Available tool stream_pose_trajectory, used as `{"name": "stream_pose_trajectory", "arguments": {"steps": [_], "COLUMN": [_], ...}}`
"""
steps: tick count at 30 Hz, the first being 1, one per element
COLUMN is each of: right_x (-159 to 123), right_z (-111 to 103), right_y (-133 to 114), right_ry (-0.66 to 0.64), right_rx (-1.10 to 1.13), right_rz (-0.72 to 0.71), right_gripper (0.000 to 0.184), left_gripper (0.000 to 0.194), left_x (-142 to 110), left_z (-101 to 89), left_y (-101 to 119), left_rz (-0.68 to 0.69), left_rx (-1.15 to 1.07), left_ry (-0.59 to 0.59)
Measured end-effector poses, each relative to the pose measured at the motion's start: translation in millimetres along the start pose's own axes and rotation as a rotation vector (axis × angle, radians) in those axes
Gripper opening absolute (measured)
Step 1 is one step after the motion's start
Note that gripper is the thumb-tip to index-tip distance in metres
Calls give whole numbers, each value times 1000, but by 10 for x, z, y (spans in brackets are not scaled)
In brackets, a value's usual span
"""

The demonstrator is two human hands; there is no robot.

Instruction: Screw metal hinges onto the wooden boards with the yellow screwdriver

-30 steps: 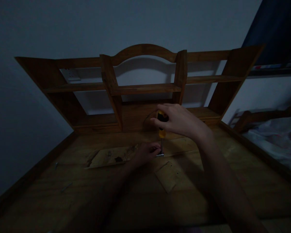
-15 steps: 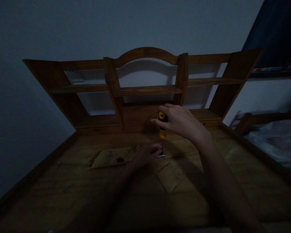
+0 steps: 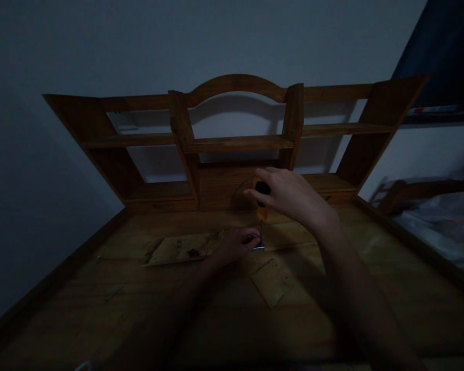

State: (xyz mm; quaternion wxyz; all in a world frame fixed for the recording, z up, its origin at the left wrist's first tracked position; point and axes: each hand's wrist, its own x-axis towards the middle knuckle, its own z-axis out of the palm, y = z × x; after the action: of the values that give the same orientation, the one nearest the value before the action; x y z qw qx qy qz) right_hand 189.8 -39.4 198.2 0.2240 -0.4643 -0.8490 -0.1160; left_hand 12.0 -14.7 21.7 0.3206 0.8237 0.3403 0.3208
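My right hand (image 3: pixel 290 196) is closed around the yellow-and-black handle of a screwdriver (image 3: pixel 262 212). The screwdriver stands nearly upright, its shaft pointing down to a small shiny metal bracket (image 3: pixel 259 248) on the wood. Low beside the shaft, my left hand (image 3: pixel 237 243) has its fingers curled in at the bracket, pinching it against the wood. The dim light hides the screwdriver's tip and whatever lies under the left fingers. A long wooden strip with a ragged end (image 3: pixel 178 250) lies left of the bracket, and a small broken wood piece (image 3: pixel 270 288) lies in front of it.
Behind my hands stands a wooden shelf unit (image 3: pixel 237 144) against the wall. Two thin metal pieces, like screws, lie on the left: one farther back (image 3: pixel 98 259), one nearer (image 3: pixel 113 294). Raised wooden edges (image 3: pixel 402 245) border the desktop (image 3: pixel 224 330).
The view has shifted slightly, so the scene sits a little farther right. Both hands and the screwdriver keep nearly the same place over the bracket.
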Motion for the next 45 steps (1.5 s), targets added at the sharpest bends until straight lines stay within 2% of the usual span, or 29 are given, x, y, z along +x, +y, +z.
{"name": "stream_pose_trajectory", "arguments": {"steps": [6, 9, 14, 21, 26, 32, 34, 37, 39, 45], "right_x": [-16, -16, -20, -20, -20, -16, -10, -7, -11, -13], "right_z": [-49, -41, -29, -58, -21, -35, -28, -20, -28, -52], "right_y": [67, 50, -5, 32, 9, 11, 11, 8, 14, 40], "right_ry": [-35, -38, -21, -59, -28, -59, -61, -26, -31, -68], "right_rx": [96, 72, -29, 91, -24, 68, 34, -80, -92, 70], "right_rz": [-56, -33, 32, -55, 27, -52, -27, 51, 72, -56], "right_gripper": [30, 24, 36, 23, 33, 21, 24, 38, 39, 23], "left_gripper": [18, 17, 17, 16, 15, 15, 15, 16, 16, 15], "left_x": [-2, 1, 2, 6, 4, -4, -5, -6, -7, -1], "left_z": [-12, -7, -4, 3, 6, -10, -12, -7, -1, 3], "left_y": [11, 10, 16, 12, 14, 52, 49, 28, 12, 11], "left_rz": [4, 20, 30, 21, 45, 20, 27, 37, 34, 21], "left_rx": [27, 5, -17, -2, -6, 24, 25, 10, 9, 17], "left_ry": [-12, -7, -18, -7, 9, -2, -2, -8, -3, 3]}}
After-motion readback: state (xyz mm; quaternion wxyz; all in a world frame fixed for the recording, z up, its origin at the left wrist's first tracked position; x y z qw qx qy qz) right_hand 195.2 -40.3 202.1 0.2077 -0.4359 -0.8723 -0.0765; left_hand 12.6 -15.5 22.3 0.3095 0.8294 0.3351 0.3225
